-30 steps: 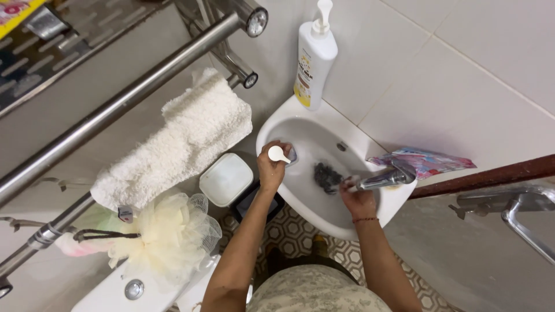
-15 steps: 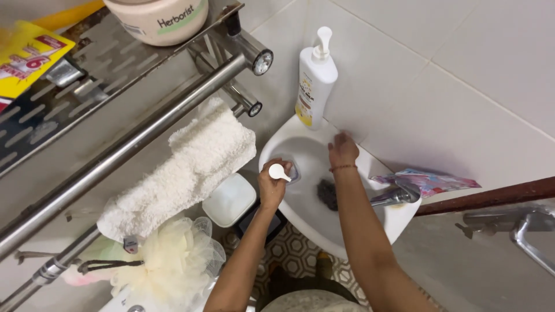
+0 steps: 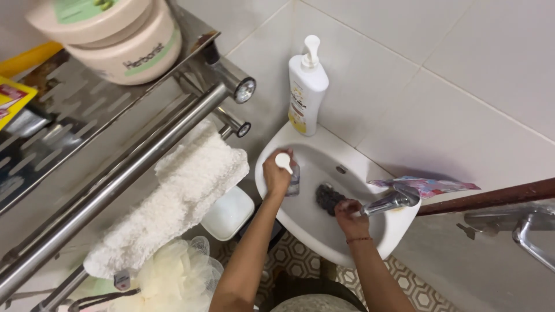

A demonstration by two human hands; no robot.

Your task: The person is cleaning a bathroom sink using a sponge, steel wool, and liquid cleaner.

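you were mid-scrub at the white basin: your left hand had its fingers clamped on a white-handled tool at the bowl's left wall, while your right hand, fingers curled, pressed the dark scouring pad beside the tap. next probably called for steady rubbing pressure.

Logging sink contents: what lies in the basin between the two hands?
Head view: a dark scrubber lies in the sink, between left hand and right hand.

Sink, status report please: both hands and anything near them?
Left hand grips small bottle, white cap. Right hand under tap. Dark scrubber in sink.
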